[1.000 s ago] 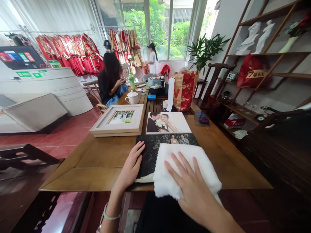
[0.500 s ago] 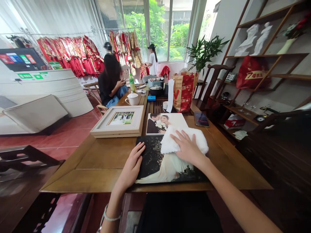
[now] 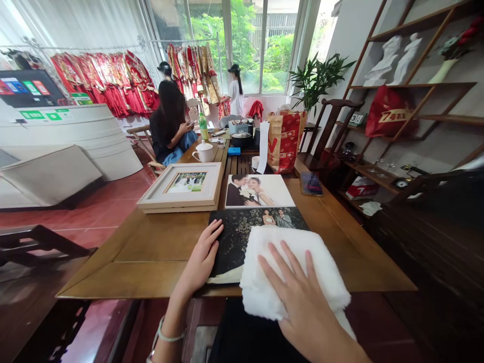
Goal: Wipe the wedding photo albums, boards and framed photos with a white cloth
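A folded white plush cloth (image 3: 327,257) is covered in part by the right hand (image 3: 298,285), which is laid open on it, palm down and fingers spread; the cloth is pressed rather than gripped. Beneath the cloth, the right and near parts of a dark, flat rectangular photo panel (image 3: 232,244) are hidden. The panel is set at the near side of a brown wooden table (image 3: 151,242), and the table's near edge is overlapped by the cloth. The panel's long axis seems to be laid from left to right, though its right end cannot be made out under the cloth.

The panel's left edge is touched by the left hand (image 3: 200,257), whose fingers are extended, with nothing grasped. The cloth is thus placed directly under the right hand, to the right of the left hand and apart from it. The panel's far strip, with two pictured figures, is left uncovered just beyond the cloth. Past that strip, a pale flat photo print (image 3: 264,194) is placed, with a pale wooden picture frame (image 3: 153,201) to its left.
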Demonstrator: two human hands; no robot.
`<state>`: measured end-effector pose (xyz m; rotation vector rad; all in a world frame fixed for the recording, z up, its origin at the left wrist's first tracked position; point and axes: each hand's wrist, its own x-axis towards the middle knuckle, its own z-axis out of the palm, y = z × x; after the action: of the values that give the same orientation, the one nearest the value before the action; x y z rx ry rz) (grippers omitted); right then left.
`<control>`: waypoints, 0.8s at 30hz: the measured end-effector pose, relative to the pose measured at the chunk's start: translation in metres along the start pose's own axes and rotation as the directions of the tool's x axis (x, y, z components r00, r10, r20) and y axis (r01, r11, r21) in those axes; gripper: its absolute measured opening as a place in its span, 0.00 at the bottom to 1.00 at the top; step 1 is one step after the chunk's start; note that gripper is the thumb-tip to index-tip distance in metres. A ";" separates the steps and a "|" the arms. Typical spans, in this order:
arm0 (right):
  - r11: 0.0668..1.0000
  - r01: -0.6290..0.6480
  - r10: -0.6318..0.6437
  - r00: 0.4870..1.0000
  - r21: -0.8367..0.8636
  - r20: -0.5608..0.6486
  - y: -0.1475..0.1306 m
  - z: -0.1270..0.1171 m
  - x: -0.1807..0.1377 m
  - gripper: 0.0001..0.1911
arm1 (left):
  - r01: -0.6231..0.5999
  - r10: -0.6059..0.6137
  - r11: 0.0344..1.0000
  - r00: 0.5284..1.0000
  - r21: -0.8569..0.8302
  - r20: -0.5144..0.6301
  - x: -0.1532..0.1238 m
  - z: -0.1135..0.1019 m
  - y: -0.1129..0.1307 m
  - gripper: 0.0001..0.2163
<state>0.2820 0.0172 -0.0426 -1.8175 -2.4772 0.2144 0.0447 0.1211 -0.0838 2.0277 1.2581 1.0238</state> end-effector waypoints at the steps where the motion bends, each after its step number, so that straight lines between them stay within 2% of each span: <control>1: 1.000 0.009 -0.009 1.000 0.016 0.005 0.000 0.000 -0.002 0.55 | -0.002 0.002 1.000 1.000 0.000 0.001 0.000 0.000 0.000 0.19; 4: 0.999 -0.002 0.003 1.000 0.052 -0.008 0.012 -0.005 0.011 0.52 | -0.003 0.003 1.000 1.000 -0.004 0.006 0.000 0.000 -0.002 0.19; 11: 0.992 -0.120 0.121 0.993 0.040 -0.016 0.060 -0.021 0.100 0.41 | -0.008 0.008 1.000 1.000 -0.017 0.003 0.000 0.000 -0.003 0.19; 15: 0.986 -0.165 0.167 0.985 0.038 -0.044 0.077 -0.025 0.128 0.36 | -0.016 0.016 1.000 1.000 -0.023 -0.007 0.000 0.000 -0.004 0.19; 19: 0.983 -0.179 0.181 0.981 0.026 -0.066 0.076 -0.022 0.117 0.37 | -0.008 0.008 1.000 1.000 -0.025 -0.003 0.000 0.000 -0.004 0.19; 24: 0.990 -0.139 0.138 0.987 -0.008 -0.083 0.060 -0.009 0.056 0.45 | -0.006 0.007 1.000 1.000 -0.029 0.005 0.001 -0.001 0.000 0.19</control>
<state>0.3230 0.0890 -0.0443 -1.9639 -2.3061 0.1273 0.0439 0.1218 -0.0832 2.0128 1.2277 1.0329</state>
